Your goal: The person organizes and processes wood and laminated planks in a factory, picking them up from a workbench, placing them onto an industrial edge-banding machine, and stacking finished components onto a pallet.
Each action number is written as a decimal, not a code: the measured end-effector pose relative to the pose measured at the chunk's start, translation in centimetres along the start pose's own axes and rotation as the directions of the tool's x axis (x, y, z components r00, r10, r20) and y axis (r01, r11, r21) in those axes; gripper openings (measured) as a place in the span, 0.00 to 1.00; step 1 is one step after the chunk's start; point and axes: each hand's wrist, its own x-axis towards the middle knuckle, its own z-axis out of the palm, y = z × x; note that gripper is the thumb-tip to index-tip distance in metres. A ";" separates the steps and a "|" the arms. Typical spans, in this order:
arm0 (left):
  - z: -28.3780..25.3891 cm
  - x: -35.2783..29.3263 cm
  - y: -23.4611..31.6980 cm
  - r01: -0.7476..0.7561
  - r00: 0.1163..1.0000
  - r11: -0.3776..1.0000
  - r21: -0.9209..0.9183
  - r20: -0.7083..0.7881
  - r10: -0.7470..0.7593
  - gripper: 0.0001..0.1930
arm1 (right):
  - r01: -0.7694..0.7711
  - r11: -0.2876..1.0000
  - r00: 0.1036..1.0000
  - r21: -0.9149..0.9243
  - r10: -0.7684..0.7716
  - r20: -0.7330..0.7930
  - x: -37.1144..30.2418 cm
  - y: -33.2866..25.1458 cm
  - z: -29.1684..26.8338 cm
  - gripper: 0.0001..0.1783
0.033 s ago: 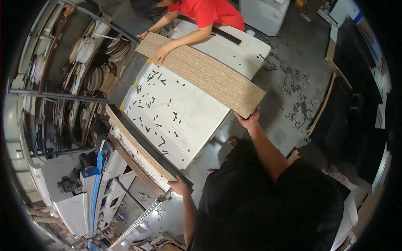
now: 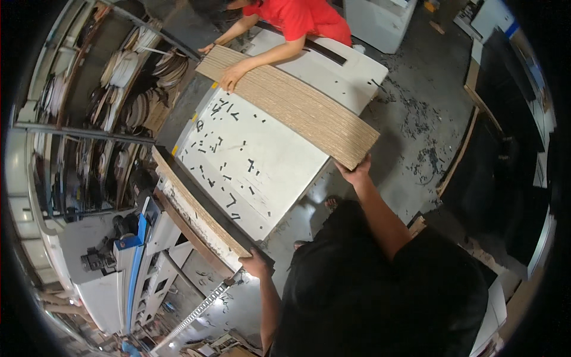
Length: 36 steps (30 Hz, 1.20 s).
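A row of long particleboard strips point(image 2: 303, 100), packed side by side with their raw tan edges up, lies across a white table point(image 2: 279, 172). My right hand point(image 2: 355, 171) grips the row's near right end from below, its fingers partly hidden under the strips. Lower left, my left hand point(image 2: 257, 263) is closed on the near end of a single particleboard strip point(image 2: 199, 205) standing on edge with a dark side. A co-worker in a red shirt point(image 2: 300, 21) leans over from the far side, one hand point(image 2: 233, 76) on top of the row and the other at its far left end.
Small black scraps point(image 2: 217, 143) litter the table and the floor point(image 2: 416, 119). At left are a machine with a blue rail point(image 2: 135, 262) and racks of coiled edging strips point(image 2: 119, 71). Dark panels point(image 2: 493, 190) stand at right.
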 end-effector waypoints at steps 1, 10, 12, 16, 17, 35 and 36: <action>0.1 0.1 -0.2 0.006 1.000 1.000 0.003 0.008 -0.006 0.32 | -0.005 1.000 0.991 -0.025 0.001 -0.134 -0.2 -0.4 0.4 0.60; 0.0 0.2 -0.7 0.044 0.999 0.999 0.000 0.019 -0.044 0.32 | 0.254 -0.594 0.293 -0.763 -0.705 0.646 -4.0 -8.0 7.5 0.54; -0.1 0.1 -0.5 0.045 0.999 0.999 -0.016 0.018 -0.045 0.29 | 0.149 -0.830 0.314 -0.538 -0.476 0.821 -3.5 -9.6 11.1 0.54; -0.6 -0.1 -0.1 0.029 0.999 0.998 -0.051 0.022 -0.028 0.28 | 0.123 -0.651 0.887 -0.749 -0.266 0.377 -2.4 -9.5 15.5 0.53; -0.8 -0.1 0.1 0.024 1.000 0.999 -0.032 0.020 -0.023 0.28 | 0.059 -0.718 0.889 -0.693 -0.278 0.364 -2.3 -9.0 15.6 0.53; -1.0 -0.2 0.6 0.043 0.999 0.999 -0.028 0.023 -0.042 0.29 | -0.008 -0.914 0.742 -0.405 -0.277 0.611 -3.1 -2.5 15.1 0.66; -1.0 -0.2 0.6 0.054 0.998 0.998 -0.020 0.030 -0.053 0.29 | 0.010 -0.914 0.735 -0.406 -0.269 0.623 -3.1 -2.6 15.1 0.66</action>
